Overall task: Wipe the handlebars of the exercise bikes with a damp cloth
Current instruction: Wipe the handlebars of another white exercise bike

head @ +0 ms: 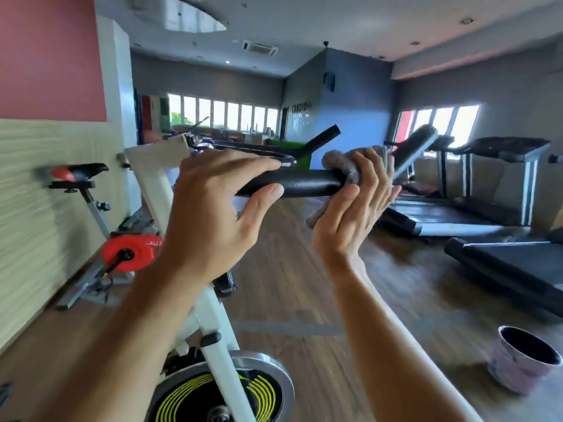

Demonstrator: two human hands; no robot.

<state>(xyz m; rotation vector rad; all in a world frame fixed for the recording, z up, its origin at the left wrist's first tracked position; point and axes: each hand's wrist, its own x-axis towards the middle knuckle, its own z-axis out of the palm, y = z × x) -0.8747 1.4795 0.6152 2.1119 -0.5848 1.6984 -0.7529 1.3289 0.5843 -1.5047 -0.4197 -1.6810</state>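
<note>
Handlebar (307,185), cloth (341,164) around it; wall reads, seemingly, "CARDIO" (298,108).

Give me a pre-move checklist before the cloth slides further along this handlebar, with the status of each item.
1. Cloth on the bar: ok. The grey cloth is wrapped over the black handlebar.
2. Right hand holds the cloth: ok. Its fingers curl over the cloth and bar.
3. Left hand steadies the bar: ok. It grips the handlebar beside the cloth, apart from it.
4. Path toward the bar end: ok. Nothing sits on that grip.
5. Cloth damp: cannot tell.
6. Bucket nearby for rinsing: ok, on the floor to the right. Whether it holds water: cannot tell.
</note>
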